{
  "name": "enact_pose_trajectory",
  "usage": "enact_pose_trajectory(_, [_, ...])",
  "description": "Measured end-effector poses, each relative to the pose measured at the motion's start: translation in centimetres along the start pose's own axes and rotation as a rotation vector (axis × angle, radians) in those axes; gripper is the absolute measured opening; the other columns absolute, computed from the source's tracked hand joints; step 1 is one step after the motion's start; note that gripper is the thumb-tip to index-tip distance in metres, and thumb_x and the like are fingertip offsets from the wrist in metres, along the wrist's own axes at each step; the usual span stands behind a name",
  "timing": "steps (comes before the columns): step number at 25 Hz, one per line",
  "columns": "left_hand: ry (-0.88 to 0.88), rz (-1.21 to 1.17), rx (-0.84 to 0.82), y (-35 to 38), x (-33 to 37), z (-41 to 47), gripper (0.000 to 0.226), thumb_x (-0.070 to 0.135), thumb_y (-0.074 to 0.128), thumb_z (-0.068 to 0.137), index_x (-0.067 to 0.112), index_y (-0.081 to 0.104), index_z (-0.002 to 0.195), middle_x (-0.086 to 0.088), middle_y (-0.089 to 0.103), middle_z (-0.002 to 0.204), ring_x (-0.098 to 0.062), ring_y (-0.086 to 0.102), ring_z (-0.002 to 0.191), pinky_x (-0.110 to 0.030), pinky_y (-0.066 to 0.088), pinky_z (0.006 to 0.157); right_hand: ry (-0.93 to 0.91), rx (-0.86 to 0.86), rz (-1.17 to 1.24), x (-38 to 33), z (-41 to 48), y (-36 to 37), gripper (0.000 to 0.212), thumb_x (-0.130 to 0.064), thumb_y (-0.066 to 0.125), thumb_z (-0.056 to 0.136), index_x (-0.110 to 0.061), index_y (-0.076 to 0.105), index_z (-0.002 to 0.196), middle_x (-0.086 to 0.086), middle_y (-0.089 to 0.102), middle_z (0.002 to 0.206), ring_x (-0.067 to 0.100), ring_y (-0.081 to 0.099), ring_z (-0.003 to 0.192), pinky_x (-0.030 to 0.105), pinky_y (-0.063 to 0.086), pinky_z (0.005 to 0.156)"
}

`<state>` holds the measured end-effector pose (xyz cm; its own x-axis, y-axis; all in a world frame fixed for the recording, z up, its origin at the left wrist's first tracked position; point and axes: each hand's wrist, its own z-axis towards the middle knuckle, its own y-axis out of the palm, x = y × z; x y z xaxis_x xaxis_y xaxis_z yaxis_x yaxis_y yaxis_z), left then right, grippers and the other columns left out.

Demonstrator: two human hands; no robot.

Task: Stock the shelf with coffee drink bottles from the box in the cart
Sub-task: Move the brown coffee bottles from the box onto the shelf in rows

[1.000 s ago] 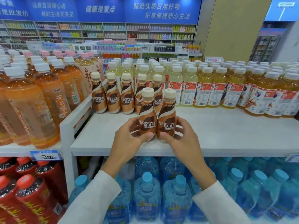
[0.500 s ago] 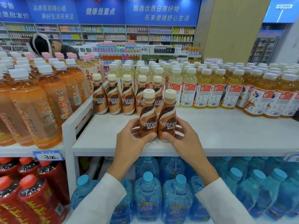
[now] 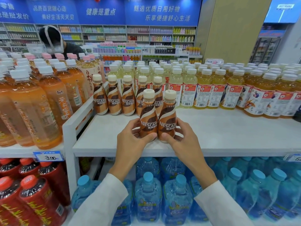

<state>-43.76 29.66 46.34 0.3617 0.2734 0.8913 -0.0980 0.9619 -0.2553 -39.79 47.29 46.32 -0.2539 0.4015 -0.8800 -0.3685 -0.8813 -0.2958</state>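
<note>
Two brown Nescafe coffee bottles stand side by side near the front of the white shelf (image 3: pixel 228 136). My left hand (image 3: pixel 132 141) grips the left bottle (image 3: pixel 148 118) around its lower half. My right hand (image 3: pixel 184 141) grips the right bottle (image 3: pixel 167 118) the same way. Both bottles are upright and touch each other. Behind them a row of several matching coffee bottles (image 3: pixel 114 98) stands at the back left of the shelf. The cart and box are out of view.
Yellow juice bottles (image 3: pixel 203 88) fill the back of the shelf to the right. Orange tea bottles (image 3: pixel 40 103) crowd the neighbouring shelf on the left beyond a white divider (image 3: pixel 78 118). Blue water jugs (image 3: pixel 148 193) and red bottles (image 3: pixel 32 193) sit below. A person (image 3: pixel 53 41) stands behind the display.
The two held bottles have stayed in about the same spot on the shelf. A person has come into view behind the left display.
</note>
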Motion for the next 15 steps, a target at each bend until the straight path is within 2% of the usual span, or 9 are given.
enact_pose_trajectory(4, [0.008, 0.015, 0.006, 0.0, 0.0, -0.2, 0.068, 0.042, 0.093, 0.066, 0.033, 0.058, 0.123, 0.027, 0.064, 0.106, 0.006, 0.064, 0.1, -0.011, 0.052, 0.084, 0.006, 0.049, 0.025, 0.1, -0.9, 0.4, 0.07, -0.042, 0.084, 0.078, -0.037, 0.049, 0.138, -0.017, 0.055, 0.129, -0.001, 0.056, 0.119, 0.018, 0.049, 0.098])
enact_pose_trajectory(8, [0.005, 0.048, 0.064, 0.5, -0.6, -0.2, 0.067, 0.042, 0.092, 0.067, 0.026, 0.059, 0.124, 0.011, 0.068, 0.117, -0.004, 0.066, 0.103, -0.024, 0.057, 0.09, 0.012, 0.154, 0.048, 0.1, -1.2, 1.5, 0.059, -0.035, 0.084, 0.081, -0.039, 0.053, 0.131, -0.017, 0.062, 0.125, -0.002, 0.062, 0.111, 0.013, 0.053, 0.089])
enact_pose_trajectory(11, [0.019, 0.091, 0.129, 0.4, -0.9, -0.2, 0.064, 0.042, 0.089, 0.071, 0.027, 0.061, 0.126, 0.01, 0.065, 0.119, -0.005, 0.064, 0.105, -0.027, 0.056, 0.092, 0.035, 0.162, 0.055, -0.1, -0.7, 2.4, 0.056, -0.032, 0.085, 0.081, -0.035, 0.057, 0.13, -0.017, 0.065, 0.121, -0.002, 0.064, 0.107, 0.011, 0.053, 0.085])
enact_pose_trajectory(15, [-0.015, 0.201, 0.23, -2.1, -1.5, 0.5, 0.066, 0.039, 0.086, 0.076, 0.022, 0.06, 0.135, 0.007, 0.052, 0.121, -0.011, 0.059, 0.104, -0.019, 0.049, 0.087, 0.034, 0.101, 0.034, -1.3, 0.6, 5.5, 0.056, -0.031, 0.085, 0.08, -0.03, 0.058, 0.128, -0.014, 0.068, 0.12, 0.003, 0.066, 0.107, 0.026, 0.057, 0.094])
